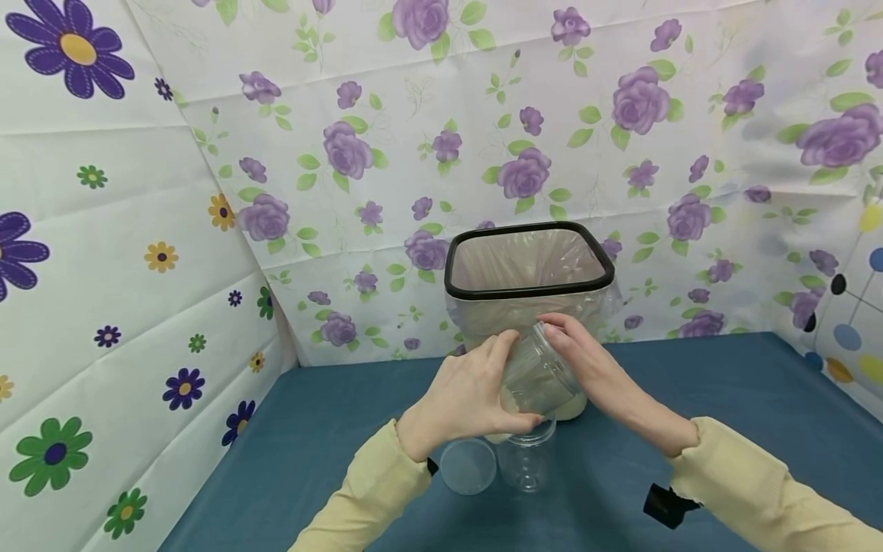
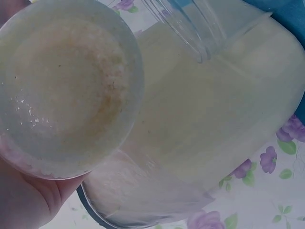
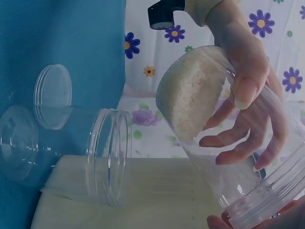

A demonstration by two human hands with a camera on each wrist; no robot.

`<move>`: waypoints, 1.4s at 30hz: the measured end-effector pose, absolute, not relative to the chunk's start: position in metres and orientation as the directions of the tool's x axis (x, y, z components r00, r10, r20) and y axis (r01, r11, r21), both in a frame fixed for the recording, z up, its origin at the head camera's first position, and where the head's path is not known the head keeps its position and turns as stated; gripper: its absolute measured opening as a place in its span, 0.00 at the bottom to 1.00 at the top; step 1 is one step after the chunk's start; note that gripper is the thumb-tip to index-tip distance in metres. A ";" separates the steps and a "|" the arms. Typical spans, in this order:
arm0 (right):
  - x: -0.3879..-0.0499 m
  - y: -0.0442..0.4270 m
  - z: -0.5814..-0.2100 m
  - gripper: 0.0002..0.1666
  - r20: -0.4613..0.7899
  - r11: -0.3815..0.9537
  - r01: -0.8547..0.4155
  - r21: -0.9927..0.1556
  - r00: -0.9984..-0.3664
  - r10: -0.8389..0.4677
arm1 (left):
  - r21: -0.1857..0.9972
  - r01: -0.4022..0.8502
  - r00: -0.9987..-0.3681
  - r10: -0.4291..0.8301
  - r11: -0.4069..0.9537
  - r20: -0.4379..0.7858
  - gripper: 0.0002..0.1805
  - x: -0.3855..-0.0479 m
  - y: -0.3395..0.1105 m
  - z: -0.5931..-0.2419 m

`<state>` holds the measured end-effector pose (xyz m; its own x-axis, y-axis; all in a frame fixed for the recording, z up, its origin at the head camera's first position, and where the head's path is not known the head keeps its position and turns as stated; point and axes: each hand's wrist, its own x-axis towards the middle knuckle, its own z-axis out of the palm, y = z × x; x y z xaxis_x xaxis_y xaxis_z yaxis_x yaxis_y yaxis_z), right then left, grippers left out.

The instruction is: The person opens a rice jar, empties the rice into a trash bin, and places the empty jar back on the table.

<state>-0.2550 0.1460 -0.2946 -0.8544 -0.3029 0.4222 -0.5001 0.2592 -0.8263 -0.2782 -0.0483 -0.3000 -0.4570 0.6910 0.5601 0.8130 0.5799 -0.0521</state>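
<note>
Left hand (image 1: pixel 476 391) has its fingers and thumb wrapped round the side of a clear jar (image 1: pixel 541 376), so that's a proper grip. Right hand (image 1: pixel 586 360) has its fingers curled on the mouth end of the same jar; can't tell if there's a lid on there, that bit's mostly covered. The jar's up off the table and tipped well over, with pale grainy stuff (image 3: pixel 195 90) sitting in the bottom end.

Just below it is a second clear jar (image 1: pixel 527 468), upright on the blue table (image 1: pixel 331 460), with a round clear lid (image 1: pixel 469 466) lying flat right beside it. Behind the hands there's a pale bin (image 1: pixel 531 293) with a black rim and a see-through liner. Yellow sleeves (image 1: pixel 366 491) on both arms, and flowery sheets (image 1: pixel 386 115) round the back and sides.
</note>
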 end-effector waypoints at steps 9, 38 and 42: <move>-0.255 0.142 -0.297 0.30 0.438 0.267 -0.507 -0.820 -0.855 -0.279 | -0.058 0.813 -0.452 0.691 0.579 0.564 0.49 -0.278 -0.047 -0.300; -0.260 0.152 -0.298 0.24 0.761 -0.029 -0.853 -0.520 -0.448 -0.469 | 0.609 0.744 -0.559 0.755 0.274 0.342 0.42 -0.275 -0.059 -0.294; -0.259 0.155 -0.295 0.26 0.727 -0.031 -0.837 -0.546 -0.455 -0.514 | 0.631 0.730 -0.562 0.757 0.263 0.334 0.42 -0.275 -0.059 -0.295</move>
<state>-0.2589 0.1545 -0.2955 -0.4555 -0.5139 0.7269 -0.8370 -0.0308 -0.5463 -0.2751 -0.0593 -0.2952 -0.5620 0.7567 0.3340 0.7296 0.2633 0.6312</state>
